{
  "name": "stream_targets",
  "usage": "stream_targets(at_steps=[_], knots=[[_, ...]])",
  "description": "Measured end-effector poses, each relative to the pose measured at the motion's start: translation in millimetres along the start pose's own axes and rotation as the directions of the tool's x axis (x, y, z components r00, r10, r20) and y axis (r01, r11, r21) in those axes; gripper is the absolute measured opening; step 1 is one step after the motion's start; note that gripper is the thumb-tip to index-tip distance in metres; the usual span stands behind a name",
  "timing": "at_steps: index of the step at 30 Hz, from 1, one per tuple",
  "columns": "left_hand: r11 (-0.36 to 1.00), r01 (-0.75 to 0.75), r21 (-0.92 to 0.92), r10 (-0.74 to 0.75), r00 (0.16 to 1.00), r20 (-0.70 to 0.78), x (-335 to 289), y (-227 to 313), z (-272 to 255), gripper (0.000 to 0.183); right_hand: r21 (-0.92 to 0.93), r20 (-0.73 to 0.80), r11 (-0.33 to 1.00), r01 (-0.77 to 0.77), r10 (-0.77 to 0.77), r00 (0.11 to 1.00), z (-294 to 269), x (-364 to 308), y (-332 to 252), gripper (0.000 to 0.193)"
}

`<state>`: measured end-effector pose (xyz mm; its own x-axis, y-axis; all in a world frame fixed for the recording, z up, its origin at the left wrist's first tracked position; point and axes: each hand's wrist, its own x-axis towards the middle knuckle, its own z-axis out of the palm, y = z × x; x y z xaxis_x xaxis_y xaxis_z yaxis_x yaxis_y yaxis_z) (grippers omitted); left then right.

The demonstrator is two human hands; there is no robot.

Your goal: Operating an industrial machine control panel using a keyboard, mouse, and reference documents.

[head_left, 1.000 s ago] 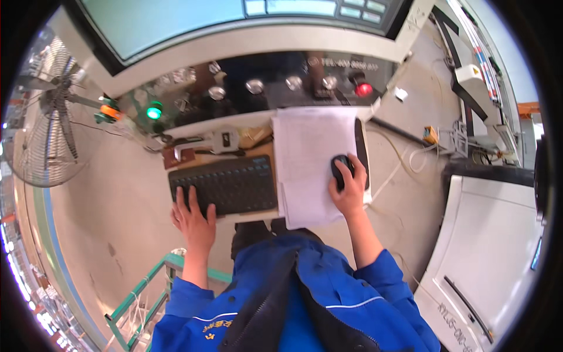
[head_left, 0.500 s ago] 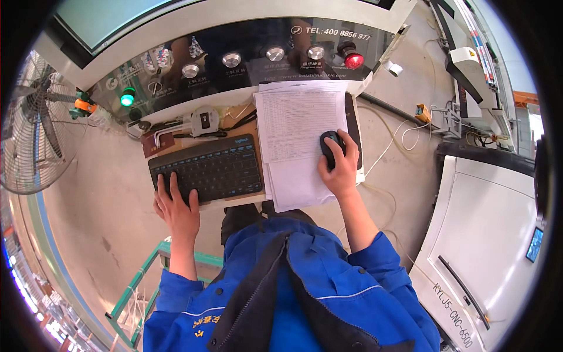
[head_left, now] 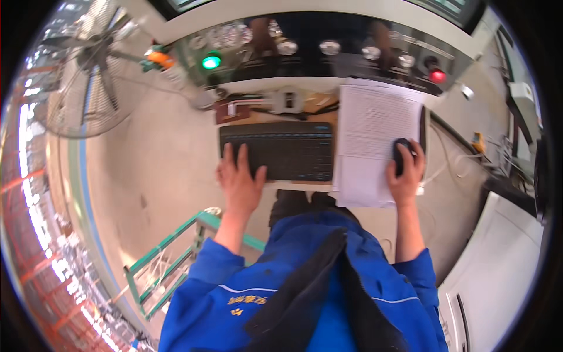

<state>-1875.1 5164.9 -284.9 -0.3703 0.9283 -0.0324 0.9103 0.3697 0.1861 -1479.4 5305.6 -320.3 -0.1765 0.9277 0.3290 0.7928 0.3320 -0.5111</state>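
My left hand (head_left: 239, 183) rests on the left part of a black keyboard (head_left: 290, 154), its fingers spread over the keys and holding nothing. Farther right, my right hand (head_left: 407, 179) is curled over a dark computer mouse (head_left: 402, 155). Under the mouse lies a stack of printed white sheets (head_left: 375, 126), which reaches past the shelf's near edge. Behind the keyboard sits a grey tape measure (head_left: 287, 101), with hex keys (head_left: 249, 100) and a dark red booklet (head_left: 230, 111) beside it.
Beyond the shelf stands a black control panel (head_left: 311, 61) with a green lamp (head_left: 211, 60), several silver buttons and a red knob (head_left: 437, 75). A caged fan (head_left: 94, 64) is at far left, a green metal frame (head_left: 170, 237) at lower left. A white cabinet (head_left: 498, 252) stands right.
The head view has swung left, so the desk and both hands appear farther right, and the picture is blurrier. My hands stay on the keyboard and the mouse.
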Motion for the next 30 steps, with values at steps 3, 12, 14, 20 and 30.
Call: stream_targets(at_steps=[3,12,14,20,30], knots=[[1.0,0.017,-0.013,-0.017,1.0,0.022,0.1,0.8,-1.9,0.077,-0.021,0.005,1.0,-0.002,0.002,1.0,1.4,-0.2,-2.8,0.049],[1.0,0.004,-0.026,-0.005,0.999,-0.045,4.7,-1.6,-4.1,0.078,-0.036,0.005,0.999,0.016,-0.016,1.0,1.4,-0.7,-1.8,0.048],[0.999,0.021,-0.044,-0.023,0.999,-0.034,5.8,-2.5,-3.1,0.078,-0.036,0.0,0.999,0.029,-0.029,1.0,1.0,0.1,-2.4,0.048],[0.999,0.003,-0.045,-0.006,0.998,-0.063,8.5,-6.6,1.9,0.079,-0.043,0.0,0.999,0.032,-0.032,0.999,1.2,-1.2,-0.6,0.048],[0.999,0.001,-0.041,-0.002,0.999,-0.038,9.6,0.9,-2.8,0.073,-0.017,-0.016,1.0,0.0,0.0,1.0,-1.3,1.0,-3.8,0.05]])
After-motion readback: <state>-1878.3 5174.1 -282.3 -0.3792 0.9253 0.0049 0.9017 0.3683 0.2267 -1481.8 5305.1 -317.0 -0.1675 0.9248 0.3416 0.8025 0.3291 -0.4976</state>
